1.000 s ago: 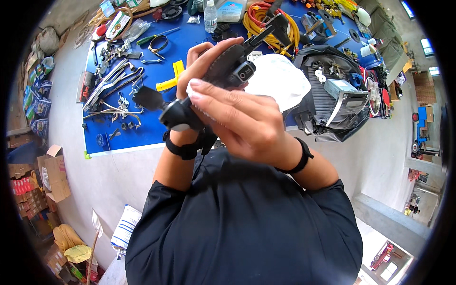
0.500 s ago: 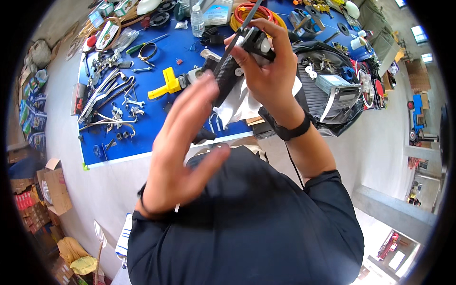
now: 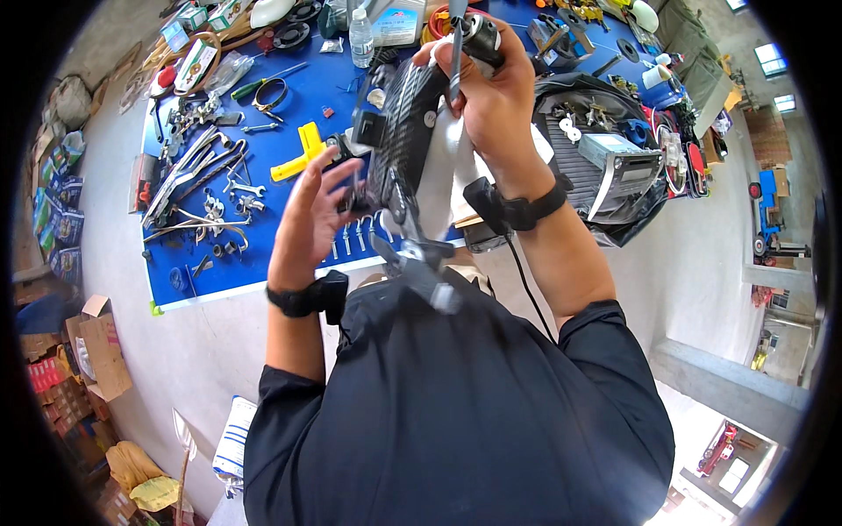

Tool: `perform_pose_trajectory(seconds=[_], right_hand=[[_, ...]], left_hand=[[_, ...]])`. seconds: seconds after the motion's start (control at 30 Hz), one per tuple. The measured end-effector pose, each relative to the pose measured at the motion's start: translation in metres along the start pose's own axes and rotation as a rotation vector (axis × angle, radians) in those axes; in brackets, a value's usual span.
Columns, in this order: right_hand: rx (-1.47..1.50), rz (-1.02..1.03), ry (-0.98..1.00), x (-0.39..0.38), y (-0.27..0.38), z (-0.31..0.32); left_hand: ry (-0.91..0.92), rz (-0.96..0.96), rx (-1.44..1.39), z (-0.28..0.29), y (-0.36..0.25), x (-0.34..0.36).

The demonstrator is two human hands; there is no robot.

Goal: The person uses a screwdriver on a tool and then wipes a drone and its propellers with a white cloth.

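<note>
My right hand (image 3: 495,105) is closed round the upper end of a black device (image 3: 408,114) with a carbon-patterned curved body, holding it tilted above the front of the table. Its exact kind is unclear. A thin grey blade (image 3: 457,61) sticks up past my right thumb, and blurred grey blade-like parts (image 3: 425,267) hang from the lower end, in front of my shirt. My left hand (image 3: 316,210) is open beside the device, fingers spread. Whether its fingertips touch the dark part there, I cannot tell. Behind that hand lies a yellow-handled tool (image 3: 303,153).
The blue tabletop (image 3: 250,285) carries wrenches (image 3: 247,186), metal fittings, a hose clamp (image 3: 272,95) and a water bottle (image 3: 361,39). Several bolts (image 3: 358,235) lie near the front edge. At right, a black bag (image 3: 561,167) bears a silver car stereo (image 3: 610,149).
The device has swung round, so its body and lower blades now show. My left hand has moved away leftward, its fingers spreading. My right hand keeps its hold.
</note>
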State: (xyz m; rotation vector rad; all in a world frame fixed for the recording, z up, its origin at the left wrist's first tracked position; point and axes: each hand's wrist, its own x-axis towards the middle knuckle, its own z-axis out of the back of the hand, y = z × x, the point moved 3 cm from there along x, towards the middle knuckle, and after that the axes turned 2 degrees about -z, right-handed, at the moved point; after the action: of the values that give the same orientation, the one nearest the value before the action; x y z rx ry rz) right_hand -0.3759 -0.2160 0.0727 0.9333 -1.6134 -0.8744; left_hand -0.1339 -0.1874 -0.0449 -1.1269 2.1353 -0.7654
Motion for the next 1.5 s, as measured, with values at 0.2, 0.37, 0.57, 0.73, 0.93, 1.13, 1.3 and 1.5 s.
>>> perform_pose_trajectory(seconds=[0.2, 0.37, 0.57, 0.73, 0.93, 1.13, 1.3, 1.5], right_hand=[[-0.012, -0.160, 0.092, -0.004, -0.003, -0.003], [0.048, -0.302, 0.065, -0.005, -0.008, -0.005], [-0.107, -0.318, 0.059, -0.009, -0.027, -0.010], [-0.518, -0.059, -0.038, -0.020, -0.017, 0.003], [-0.801, 0.598, 0.101, -0.034, 0.016, -0.014], [-1.083, 0.806, 0.288, -0.039, 0.013, -0.013], [-0.796, 0.552, 0.363, -0.055, 0.004, -0.012], [-0.251, -0.088, 0.447, -0.063, 0.004, -0.002]], left_hand=[[0.114, 0.138, 0.430, -0.021, -0.006, 0.017], [0.261, -0.091, 0.101, -0.046, -0.008, 0.015], [0.078, -0.119, -0.149, -0.084, 0.007, 0.011], [-0.025, -0.075, -0.115, -0.075, 0.002, 0.008], [-0.049, -0.023, -0.086, -0.084, -0.004, 0.002], [0.006, -0.074, -0.068, -0.097, -0.007, -0.007], [0.033, -0.071, -0.114, -0.094, -0.009, -0.006], [0.047, -0.064, -0.098, -0.084, -0.009, -0.007]])
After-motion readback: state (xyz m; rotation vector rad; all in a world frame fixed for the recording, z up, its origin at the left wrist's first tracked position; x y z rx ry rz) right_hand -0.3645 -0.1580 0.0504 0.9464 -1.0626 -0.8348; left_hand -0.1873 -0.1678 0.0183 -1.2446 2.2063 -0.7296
